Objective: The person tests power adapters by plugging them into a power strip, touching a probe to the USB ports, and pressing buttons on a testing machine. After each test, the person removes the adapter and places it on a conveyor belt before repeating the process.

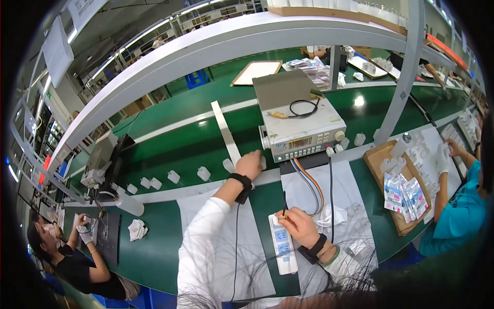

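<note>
My left hand (249, 166) is stretched out to the rail in front of the bench instrument (298, 145). Its fingers are closed around a small white plastic piece (263, 163), mostly covered by the hand. Another white piece (228, 165) stands just left of that hand. Lower down, my right hand (299, 226) pinches a brass-coloured connector (281, 218) with a thin black end pointing up. This hand is over the upper end of a white power strip (284, 252) with blue socket faces. Both wrists wear black bands.
Several white plastic pieces (204, 173) line the rail to the left. A rainbow ribbon cable (312, 188) and a black cord (331, 206) run down from the instrument. A crumpled white cloth (334, 216) lies right of my right hand. Co-workers sit either side; a cardboard tray (403, 226) stands right.
</note>
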`<move>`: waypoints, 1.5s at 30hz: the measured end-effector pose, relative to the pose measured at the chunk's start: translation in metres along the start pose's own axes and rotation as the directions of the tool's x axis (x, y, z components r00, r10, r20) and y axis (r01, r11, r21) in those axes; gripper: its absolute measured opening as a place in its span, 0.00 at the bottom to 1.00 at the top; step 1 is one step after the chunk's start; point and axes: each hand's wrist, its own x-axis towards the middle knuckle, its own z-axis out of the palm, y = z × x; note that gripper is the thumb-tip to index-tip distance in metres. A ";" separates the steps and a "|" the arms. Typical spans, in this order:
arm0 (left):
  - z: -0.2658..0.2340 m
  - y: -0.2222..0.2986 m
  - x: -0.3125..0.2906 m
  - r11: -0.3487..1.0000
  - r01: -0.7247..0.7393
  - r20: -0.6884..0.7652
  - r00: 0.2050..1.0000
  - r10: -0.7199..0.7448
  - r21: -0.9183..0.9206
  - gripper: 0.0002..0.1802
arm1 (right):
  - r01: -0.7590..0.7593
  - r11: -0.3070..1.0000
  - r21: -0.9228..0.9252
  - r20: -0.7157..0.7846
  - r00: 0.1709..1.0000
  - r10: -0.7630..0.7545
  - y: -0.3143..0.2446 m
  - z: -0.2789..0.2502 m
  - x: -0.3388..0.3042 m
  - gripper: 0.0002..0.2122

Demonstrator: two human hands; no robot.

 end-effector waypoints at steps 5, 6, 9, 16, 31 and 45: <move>0.041 -0.028 0.022 0.934 0.072 0.266 0.948 -0.173 0.349 0.15 | -0.017 0.999 0.034 0.026 1.000 0.016 0.002 -0.004 -0.004 0.09; 0.043 -0.039 0.023 0.932 0.069 0.270 0.947 -0.172 0.355 0.15 | -0.011 0.999 0.030 0.028 1.000 0.010 0.000 -0.004 -0.004 0.09; 0.045 -0.070 0.019 0.550 0.239 0.099 0.852 -0.515 0.801 0.17 | -0.005 0.999 0.038 0.037 0.999 0.004 -0.002 -0.001 -0.003 0.09; 0.012 -0.087 -0.022 0.532 0.073 0.020 0.986 -0.168 0.844 0.13 | 0.042 0.996 0.075 0.016 0.999 -0.044 0.009 0.011 -0.003 0.09; -0.031 0.114 -0.216 0.600 0.408 0.469 0.881 -0.061 -0.688 0.25 | 0.018 0.996 0.088 -0.009 1.000 -0.017 0.012 0.006 -0.003 0.09; -0.023 0.083 -0.195 0.789 0.103 0.252 0.966 0.066 -0.605 0.27 | 0.025 0.995 0.094 -0.015 1.000 -0.024 0.010 0.007 -0.005 0.09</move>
